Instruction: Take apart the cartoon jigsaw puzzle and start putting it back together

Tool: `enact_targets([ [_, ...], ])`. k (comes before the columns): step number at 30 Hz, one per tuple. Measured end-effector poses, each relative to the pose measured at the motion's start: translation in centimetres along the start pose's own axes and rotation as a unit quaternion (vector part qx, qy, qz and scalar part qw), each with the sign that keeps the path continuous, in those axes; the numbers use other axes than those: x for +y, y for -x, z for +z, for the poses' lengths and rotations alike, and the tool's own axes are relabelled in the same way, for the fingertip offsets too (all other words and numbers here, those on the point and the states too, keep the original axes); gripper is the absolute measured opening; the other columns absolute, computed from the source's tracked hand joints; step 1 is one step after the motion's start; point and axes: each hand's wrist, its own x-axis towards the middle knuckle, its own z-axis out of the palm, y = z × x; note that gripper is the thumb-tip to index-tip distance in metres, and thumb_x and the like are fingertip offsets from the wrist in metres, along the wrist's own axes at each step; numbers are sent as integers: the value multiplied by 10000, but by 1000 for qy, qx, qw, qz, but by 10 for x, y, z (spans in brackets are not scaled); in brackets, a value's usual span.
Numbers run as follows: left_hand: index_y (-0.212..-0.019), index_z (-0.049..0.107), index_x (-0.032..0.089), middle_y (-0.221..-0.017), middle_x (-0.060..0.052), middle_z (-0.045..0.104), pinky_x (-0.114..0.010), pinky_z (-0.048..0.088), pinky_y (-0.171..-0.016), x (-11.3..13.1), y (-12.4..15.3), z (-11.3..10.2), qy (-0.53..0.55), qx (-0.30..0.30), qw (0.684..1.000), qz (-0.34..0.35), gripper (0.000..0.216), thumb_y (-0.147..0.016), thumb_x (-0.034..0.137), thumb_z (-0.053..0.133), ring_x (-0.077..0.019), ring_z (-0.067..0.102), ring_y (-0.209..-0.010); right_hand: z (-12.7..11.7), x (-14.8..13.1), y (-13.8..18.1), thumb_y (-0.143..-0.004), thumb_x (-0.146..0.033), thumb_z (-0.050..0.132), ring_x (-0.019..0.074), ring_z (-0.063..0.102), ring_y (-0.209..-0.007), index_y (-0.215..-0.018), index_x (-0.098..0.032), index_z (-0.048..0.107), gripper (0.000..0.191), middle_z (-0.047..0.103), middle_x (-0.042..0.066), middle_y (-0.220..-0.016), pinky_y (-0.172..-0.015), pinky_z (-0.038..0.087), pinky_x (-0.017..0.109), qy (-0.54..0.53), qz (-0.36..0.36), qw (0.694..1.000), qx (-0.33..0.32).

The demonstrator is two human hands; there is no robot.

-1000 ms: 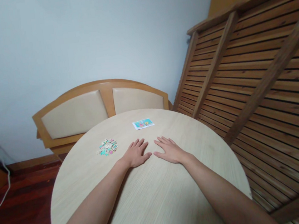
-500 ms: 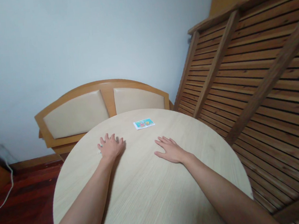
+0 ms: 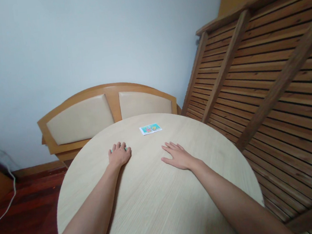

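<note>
Head view: the left hand is set down over small coloured pieces on the round, pale table, left of its middle. Teal bits show at both sides of the bent fingers; the remainder lies covered. The pieces' long axis and pointing direction cannot be determined. Left fingers are curled and fairly close together, directed towards the table's far edge; whether they grip anything cannot be told.

The right hand rests palm down, well apart from the left, fingers extended and slightly parted, thumb clear of them. It points away from the person and leftward.

A printed card lies flat near the far edge, beyond and between the hands, printed face up. Its long axis runs left to right, the right end marginally farther away. Beyond the table stands a padded headboard; a slatted wooden panel leans at right.
</note>
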Motion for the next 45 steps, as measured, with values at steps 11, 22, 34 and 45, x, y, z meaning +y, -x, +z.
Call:
enact_targets([
  [11, -1451, 460, 204, -1560, -125, 396, -492, 284, -1179, 73, 37, 13, 75, -51, 959, 268, 519, -996, 447, 398, -315, 336, -1453, -1, 1, -1, -941, -631, 422, 313, 172, -1520, -1525, -214, 396, 718, 249, 111, -1635, -1218, 113, 541, -7, -2, 1000, 5],
  [22, -1439, 427, 163, -1466, -162, 499, -447, 356, -1166, 82, 55, 8, 315, -59, 852, 413, 668, -866, 412, 664, -277, 480, -1352, -9, 14, 1, -965, -319, 489, 226, 548, -1278, -1323, -195, 619, 401, 627, 100, -1358, -1127, 380, 400, -96, -161, 979, 75],
  [34, -1081, 644, 169, -1070, -95, 691, -381, 491, -976, 56, 43, -19, 318, -17, 888, 330, 276, -977, 350, 463, -227, 641, -1029, -1, -7, 0, -1030, -476, 330, 246, 329, -1466, -1472, -281, 480, 505, 394, 71, -1578, -1208, 235, 468, -40, -161, 986, 13],
  [45, -1120, 719, 221, -1098, -92, 694, -350, 463, -959, 55, 45, -17, 213, -46, 859, 463, 281, -974, 363, 525, -225, 615, -1040, 0, 1, -4, -964, -233, 494, 213, 567, -1212, -1211, -218, 683, 311, 686, 84, -1232, -1078, 414, 391, -80, -197, 973, 92],
])
